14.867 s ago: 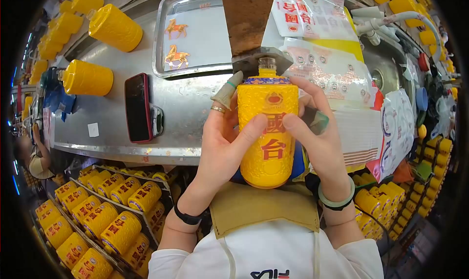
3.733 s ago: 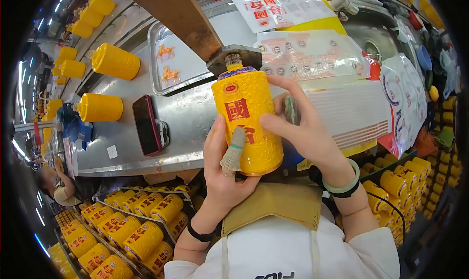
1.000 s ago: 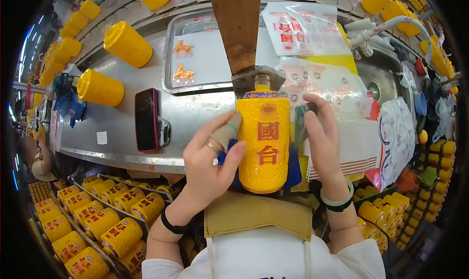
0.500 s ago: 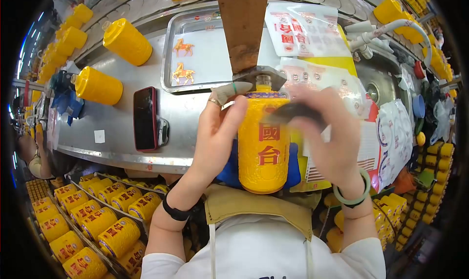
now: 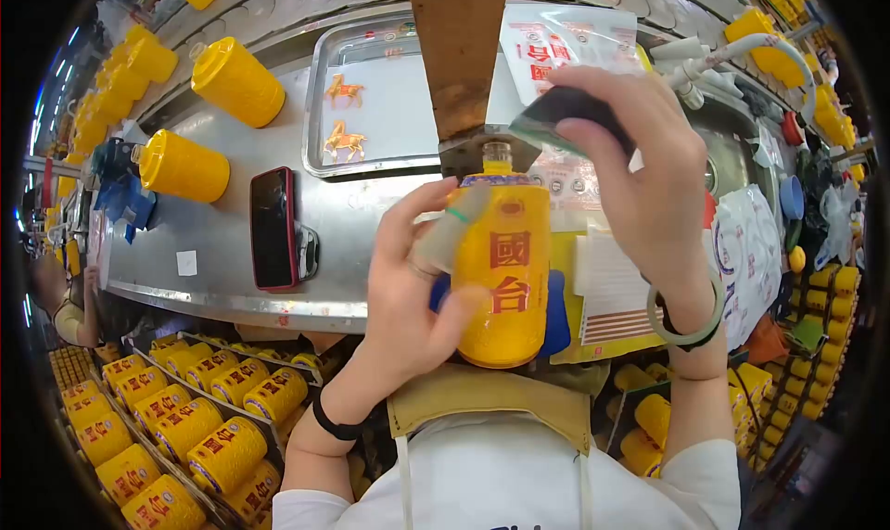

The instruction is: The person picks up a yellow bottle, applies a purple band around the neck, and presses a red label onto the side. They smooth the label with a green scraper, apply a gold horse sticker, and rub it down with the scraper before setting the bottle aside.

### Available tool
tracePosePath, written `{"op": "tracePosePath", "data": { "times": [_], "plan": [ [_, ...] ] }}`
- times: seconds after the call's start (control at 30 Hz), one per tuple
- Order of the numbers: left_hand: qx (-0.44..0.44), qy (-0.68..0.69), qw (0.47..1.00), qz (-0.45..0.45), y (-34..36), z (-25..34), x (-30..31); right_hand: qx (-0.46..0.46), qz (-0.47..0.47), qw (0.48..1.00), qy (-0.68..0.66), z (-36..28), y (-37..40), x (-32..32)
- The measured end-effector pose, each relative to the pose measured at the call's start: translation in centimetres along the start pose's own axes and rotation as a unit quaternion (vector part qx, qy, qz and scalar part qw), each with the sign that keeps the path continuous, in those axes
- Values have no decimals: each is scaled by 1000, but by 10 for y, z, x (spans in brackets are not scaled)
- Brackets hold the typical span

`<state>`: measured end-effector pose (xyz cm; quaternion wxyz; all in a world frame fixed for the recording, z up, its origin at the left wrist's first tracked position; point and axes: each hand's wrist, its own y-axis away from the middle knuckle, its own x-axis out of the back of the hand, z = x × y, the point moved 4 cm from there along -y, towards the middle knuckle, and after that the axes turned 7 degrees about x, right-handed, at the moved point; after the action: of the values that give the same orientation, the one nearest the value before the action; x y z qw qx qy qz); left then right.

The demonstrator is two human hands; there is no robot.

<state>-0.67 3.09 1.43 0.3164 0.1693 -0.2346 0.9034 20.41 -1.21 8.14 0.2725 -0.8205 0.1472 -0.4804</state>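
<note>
While the left hand (image 5: 408,293) is at the yellow bottle (image 5: 508,266), the right hand (image 5: 654,164) has swung up and off it, going by the head view. Half a second ago that hand was blurring across the top of the red lettering (image 5: 510,272) with its dark pad (image 5: 577,111); now the pad's up over the clear printed sheets (image 5: 561,179), thumb and fingers clamped on it. So the lettering's fully uncovered, and I'd say the rubbing is paused. Left thumb and sheathed finger (image 5: 451,233) are apart at the bottle's left side, too smeared to tell if they're pressing. Bottle hasn't really budged: neck up by the metal bracket (image 5: 451,159), base toward the apron (image 5: 491,402), blue thing (image 5: 556,317) just behind.
</note>
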Motion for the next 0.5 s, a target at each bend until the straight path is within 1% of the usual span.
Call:
{"op": "tracePosePath", "data": {
  "times": [0.03,0.07,0.1,0.17,0.27,0.37,0.4,0.47,0.5],
  "plan": [
    [1,-1,1000,0,-1,3,0,-28,53,998,-28,6,0,7],
    [-22,-85,996,-18,-1,8,-4,-9,28,1000,6,5,1,10],
    [-45,-168,984,-36,-2,11,-9,-10,28,1000,6,4,4,7],
    [-36,-164,985,-31,-3,9,-10,-52,64,995,-60,6,12,3],
    [-38,-150,988,-27,-1,9,-9,-79,43,995,-48,3,16,6],
    [-41,-157,986,-28,1,10,-6,-65,41,996,-43,-2,17,8],
    [-36,-138,989,-23,3,7,-6,-65,41,996,-44,-5,18,9],
    [-30,-119,992,-19,6,4,-3,-52,-11,997,-64,-12,17,5],
    [-17,-89,996,-14,7,1,0,-53,-11,996,-64,-12,18,4]
  ]
}}
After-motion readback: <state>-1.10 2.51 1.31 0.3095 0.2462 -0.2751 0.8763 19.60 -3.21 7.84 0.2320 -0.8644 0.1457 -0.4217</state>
